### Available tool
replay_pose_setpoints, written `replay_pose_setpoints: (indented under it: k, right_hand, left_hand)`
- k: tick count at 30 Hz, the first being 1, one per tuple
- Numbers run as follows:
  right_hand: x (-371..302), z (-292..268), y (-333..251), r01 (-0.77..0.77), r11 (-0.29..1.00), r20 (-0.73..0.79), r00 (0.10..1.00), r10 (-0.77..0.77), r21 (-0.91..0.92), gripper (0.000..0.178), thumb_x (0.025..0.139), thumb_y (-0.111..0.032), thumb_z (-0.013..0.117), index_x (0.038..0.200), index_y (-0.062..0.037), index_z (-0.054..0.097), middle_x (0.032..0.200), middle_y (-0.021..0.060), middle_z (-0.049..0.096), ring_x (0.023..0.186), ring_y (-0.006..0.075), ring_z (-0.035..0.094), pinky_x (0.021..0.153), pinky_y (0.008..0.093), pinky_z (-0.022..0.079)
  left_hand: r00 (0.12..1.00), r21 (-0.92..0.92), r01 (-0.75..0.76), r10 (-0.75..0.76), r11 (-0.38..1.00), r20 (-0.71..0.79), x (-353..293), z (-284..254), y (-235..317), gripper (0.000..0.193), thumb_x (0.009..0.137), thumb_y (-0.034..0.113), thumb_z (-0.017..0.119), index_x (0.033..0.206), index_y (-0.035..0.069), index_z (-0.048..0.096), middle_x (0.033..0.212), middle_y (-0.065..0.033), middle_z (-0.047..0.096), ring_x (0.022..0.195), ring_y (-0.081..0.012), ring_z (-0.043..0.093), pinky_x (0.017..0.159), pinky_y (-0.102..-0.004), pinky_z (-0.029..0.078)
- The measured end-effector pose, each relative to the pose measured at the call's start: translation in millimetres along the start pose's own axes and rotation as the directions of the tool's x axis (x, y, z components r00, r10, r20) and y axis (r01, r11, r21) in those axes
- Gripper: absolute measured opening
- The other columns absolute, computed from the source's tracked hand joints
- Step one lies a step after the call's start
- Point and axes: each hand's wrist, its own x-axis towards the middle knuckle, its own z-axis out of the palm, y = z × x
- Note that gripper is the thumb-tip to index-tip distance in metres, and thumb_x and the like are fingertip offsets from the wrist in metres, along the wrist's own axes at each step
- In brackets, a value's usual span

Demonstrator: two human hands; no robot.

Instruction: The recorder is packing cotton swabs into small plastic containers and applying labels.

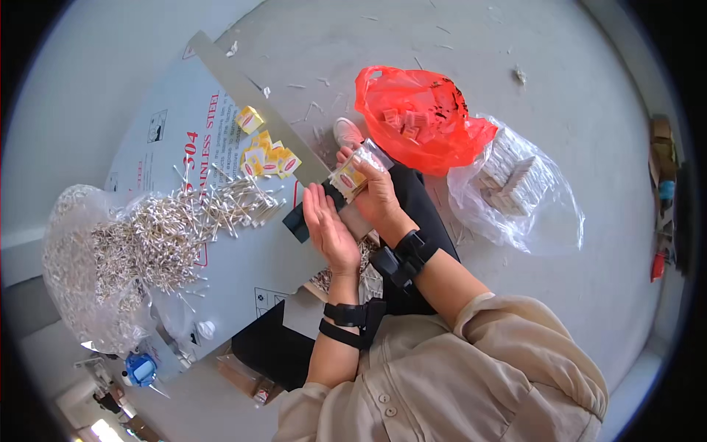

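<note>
My right hand [378, 197] holds a small clear plastic packet [347, 179] with a yellow-and-white printed card showing in it. Close beside it, my left hand [330, 230] is open, palm up with the fingers stretched out, its fingertips near the lower end of the packet. A dark, flat-sided object [297, 223] shows at the table edge, partly behind my left hand. On the table to the left lies a big loose heap of cotton swabs [166, 236]. Several yellow-and-white cards [269, 156] are scattered beyond the swabs.
The metal-topped table [166, 151] fills the left side. A clear bag [70, 265] lies around the swab heap. On the floor at right are a red plastic bag [375, 96] with small packs inside and a clear bag [563, 210] of white bundles. A blue device [140, 368] is at lower left.
</note>
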Motion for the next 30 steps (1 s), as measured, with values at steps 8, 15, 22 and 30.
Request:
replay_pose_setpoints:
  k: [8,15,22,30]
  right_hand:
    - [-6.6,4.7,-3.1,-0.014,0.969,-0.136,0.99,-0.021,-0.247,0.019,0.074,0.001,0.069,0.091,0.0004,0.063,0.084,0.0078,0.065,0.075,0.0181,0.064,0.07,0.0303,0.051]
    - [-23.6,4.5,-15.3,0.006,0.864,0.029,1.0,0.009,-0.504,0.018,0.072,-0.001,0.073,0.089,0.0003,0.065,0.078,0.0024,0.064,0.067,0.0101,0.059,0.06,0.0251,0.047]
    - [-30.8,-4.6,-12.5,-0.012,0.731,-0.023,1.0,-0.006,-0.682,0.019,0.072,-0.004,0.075,0.089,0.0024,0.068,0.077,0.0013,0.065,0.062,0.0069,0.056,0.057,0.0227,0.045]
    - [-33.6,0.0,-4.0,-0.018,0.711,-0.056,0.998,-0.03,-0.703,0.02,0.075,-0.006,0.073,0.092,0.0017,0.067,0.078,0.0012,0.064,0.062,0.0065,0.056,0.057,0.022,0.045]
  left_hand:
    - [0.962,0.773,-0.27,0.13,0.575,0.239,57.9,-15.7,20.0,0.023,0.088,0.01,0.052,0.108,0.002,0.06,0.105,-0.0125,0.059,0.105,-0.0287,0.05,0.094,-0.0368,0.037]
    - [0.816,0.833,-0.475,-0.213,0.283,0.538,105.9,-27.3,27.0,0.014,0.081,0.011,0.061,0.091,0.007,0.07,0.085,-0.009,0.056,0.086,-0.0254,0.052,0.08,-0.0365,0.041]
    - [0.805,0.86,-0.416,-0.319,0.296,0.5,106.0,-16.4,34.4,0.013,0.082,0.014,0.062,0.09,0.007,0.069,0.081,-0.0085,0.054,0.089,-0.0264,0.051,0.085,-0.0371,0.039]
    - [0.825,0.867,-0.447,-0.272,0.221,0.495,106.8,-25.7,33.6,0.014,0.083,0.017,0.061,0.09,0.008,0.069,0.082,-0.0085,0.055,0.091,-0.0271,0.051,0.088,-0.0375,0.038]
